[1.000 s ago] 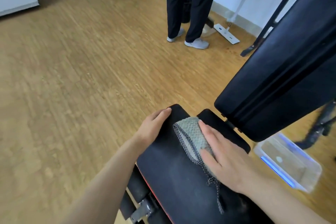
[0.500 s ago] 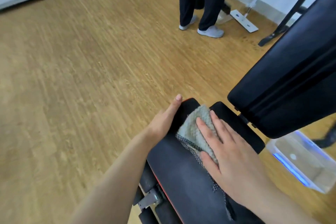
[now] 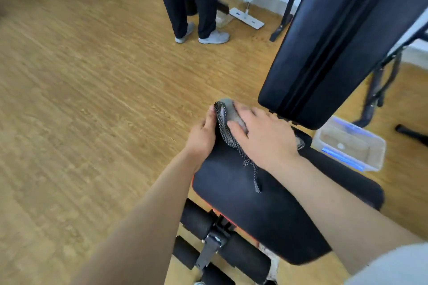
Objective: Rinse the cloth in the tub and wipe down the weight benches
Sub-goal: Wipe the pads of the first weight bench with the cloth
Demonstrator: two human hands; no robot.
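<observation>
Two hands: both are resting on the bench seat, at its far end.
Floor (image 3: 81, 99): wooden boards are filling the left of the view.
Left hand (image 3: 202, 135): it is lying along the seat's left edge, fingers stretched forward, holding nothing; the fingertips are touching the cloth's mesh border.
Cloth (image 3: 228, 114): grey, with a black dotted mesh strip, it is lying on the far end of the seat; the strip is trailing back over the pad.
Right hand (image 3: 261, 139): it is pressing flat on the cloth, fingers spread, palm down.
Seat (image 3: 250, 210): the black pad is carrying both hands and the cloth.
Backrest (image 3: 333, 37): it is standing tilted up, just past the right hand.
Tub (image 3: 352, 146): clear plastic, it is sitting on the floor to the right of the seat, apart from the cloth.
Person (image 3: 192, 0): dark trousers and grey shoes are standing far back, beside a flat mop (image 3: 246, 17).
</observation>
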